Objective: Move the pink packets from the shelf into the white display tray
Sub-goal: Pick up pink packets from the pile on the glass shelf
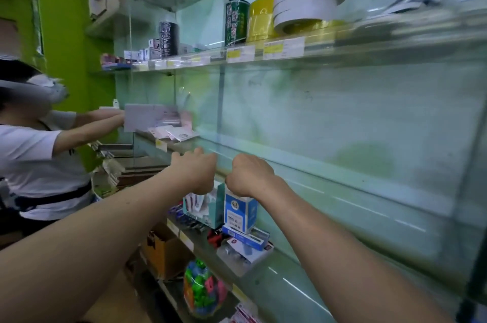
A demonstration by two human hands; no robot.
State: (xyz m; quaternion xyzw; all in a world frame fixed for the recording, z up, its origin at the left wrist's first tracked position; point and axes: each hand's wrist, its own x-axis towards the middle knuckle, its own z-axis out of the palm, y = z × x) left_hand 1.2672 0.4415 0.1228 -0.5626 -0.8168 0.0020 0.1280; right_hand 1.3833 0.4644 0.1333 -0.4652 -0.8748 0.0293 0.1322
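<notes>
While both hands hover at the shelf (329, 172) lip, left hand (193, 172) and right hand (250, 177) show fingers curled together, nothing visibly held. Further left, the pink packets (171, 133) lie loose on the shelf, just beside a blurred white tray (149, 117). Judged light, thin, floppy, slick: pinch by an edge.

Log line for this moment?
left hand: curled at shelf edge, grasp unclear | right hand: same | pink packets: on shelf | white display tray: at another person's hands
</notes>
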